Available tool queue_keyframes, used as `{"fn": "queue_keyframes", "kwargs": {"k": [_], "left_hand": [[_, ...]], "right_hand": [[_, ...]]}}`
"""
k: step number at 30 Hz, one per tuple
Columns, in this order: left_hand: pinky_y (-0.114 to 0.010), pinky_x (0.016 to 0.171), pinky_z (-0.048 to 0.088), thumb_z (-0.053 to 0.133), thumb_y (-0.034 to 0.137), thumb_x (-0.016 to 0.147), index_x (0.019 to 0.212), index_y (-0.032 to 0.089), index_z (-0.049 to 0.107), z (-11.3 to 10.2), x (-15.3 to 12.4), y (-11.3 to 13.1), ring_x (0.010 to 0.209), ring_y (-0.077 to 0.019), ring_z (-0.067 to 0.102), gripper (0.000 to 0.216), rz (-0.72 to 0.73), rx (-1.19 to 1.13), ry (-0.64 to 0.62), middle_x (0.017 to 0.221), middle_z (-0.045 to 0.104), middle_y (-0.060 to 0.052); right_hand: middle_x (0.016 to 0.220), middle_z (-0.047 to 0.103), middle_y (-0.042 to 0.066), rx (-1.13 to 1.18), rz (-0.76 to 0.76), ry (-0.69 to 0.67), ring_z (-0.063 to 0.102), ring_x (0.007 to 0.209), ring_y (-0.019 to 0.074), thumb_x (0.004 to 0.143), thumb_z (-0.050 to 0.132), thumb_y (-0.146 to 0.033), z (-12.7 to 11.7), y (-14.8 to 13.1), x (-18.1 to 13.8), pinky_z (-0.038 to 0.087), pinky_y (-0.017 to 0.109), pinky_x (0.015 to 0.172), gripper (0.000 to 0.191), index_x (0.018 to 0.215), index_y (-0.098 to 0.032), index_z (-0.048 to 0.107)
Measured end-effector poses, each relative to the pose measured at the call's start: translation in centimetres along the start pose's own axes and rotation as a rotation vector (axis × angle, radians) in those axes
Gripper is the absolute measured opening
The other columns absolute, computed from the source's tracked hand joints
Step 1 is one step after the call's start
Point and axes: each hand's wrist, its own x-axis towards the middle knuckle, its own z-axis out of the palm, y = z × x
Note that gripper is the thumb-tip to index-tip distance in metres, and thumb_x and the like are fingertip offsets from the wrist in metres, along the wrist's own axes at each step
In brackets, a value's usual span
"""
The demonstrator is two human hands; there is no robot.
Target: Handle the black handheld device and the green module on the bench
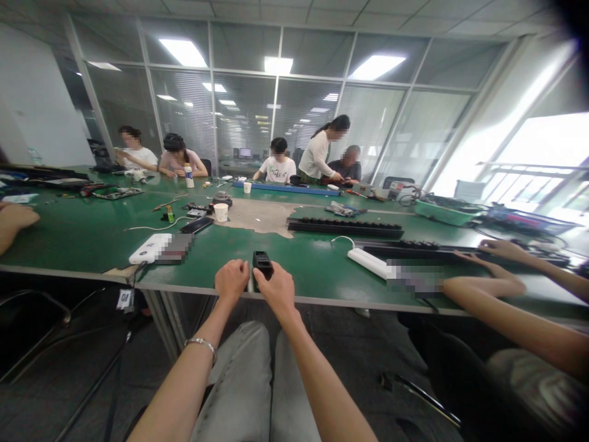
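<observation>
At the near edge of the green table [317,270], my right hand [280,287] grips a small black rectangular housing [262,261], which stands upright with openings in its top. My left hand [232,279], with a silver bracelet at the wrist, is just to the left, its fingers curled together. Whatever those fingers hold, if anything, is hidden. A thin pale strip [251,282] shows between the two hands; I cannot tell whether it is held.
A white power strip [368,261] lies to the right, a white box [150,247] to the left. Beyond are a paper cup [221,213], a phone [197,224] and a long black toothed rail [345,228]. A co-worker's arms [488,282] reach in at right; another person's hand [18,218] rests left.
</observation>
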Motion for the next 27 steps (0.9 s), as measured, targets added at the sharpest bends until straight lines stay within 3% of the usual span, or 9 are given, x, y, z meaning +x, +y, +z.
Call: {"fn": "queue_keyframes", "kwargs": {"k": [6, 12, 18, 27], "left_hand": [[-0.025, 0.066, 0.033, 0.031, 0.048, 0.095, 0.083, 0.022, 0.067, 0.0, -0.1, -0.1, 0.082, -0.0173, 0.06, 0.046, 0.003, -0.012, -0.023, 0.09, 0.066, -0.007], [-0.025, 0.065, 0.032, 0.031, 0.052, 0.095, 0.081, 0.022, 0.065, 0.3, 0.2, -0.4, 0.082, -0.0176, 0.059, 0.047, 0.018, -0.009, -0.03, 0.091, 0.067, -0.007], [-0.026, 0.068, 0.035, 0.04, 0.058, 0.09, 0.086, 0.023, 0.064, 0.1, 0.6, -0.3, 0.082, -0.0184, 0.06, 0.042, 0.061, -0.026, -0.126, 0.089, 0.067, -0.006], [-0.027, 0.071, 0.036, 0.039, 0.059, 0.09, 0.087, 0.022, 0.062, 0.1, 0.4, -0.2, 0.084, -0.0184, 0.06, 0.043, 0.063, -0.021, -0.112, 0.09, 0.066, -0.006]], "right_hand": [[0.089, 0.069, 0.009, -0.086, -0.062, -0.035, 0.064, 0.086, 0.0233, 0.081, 0.062, -0.044, 1.1, 1.2, -1.6, 0.042, 0.029, 0.074, 0.034, 0.103, -0.019, 0.062], [0.107, 0.067, 0.014, -0.017, -0.102, 0.059, 0.061, 0.099, 0.0262, 0.079, 0.064, -0.053, 2.0, 2.0, -1.6, 0.043, 0.032, 0.083, 0.056, 0.118, -0.014, 0.057], [0.093, 0.068, 0.008, 0.011, -0.092, 0.043, 0.062, 0.094, 0.0222, 0.088, 0.054, -0.044, 2.3, 1.8, -1.7, 0.041, 0.029, 0.081, 0.031, 0.103, -0.018, 0.063], [0.094, 0.068, 0.008, 0.045, -0.063, 0.079, 0.061, 0.093, 0.0224, 0.087, 0.057, -0.04, 2.3, 1.6, -1.7, 0.041, 0.029, 0.082, 0.029, 0.103, -0.018, 0.063]]}}
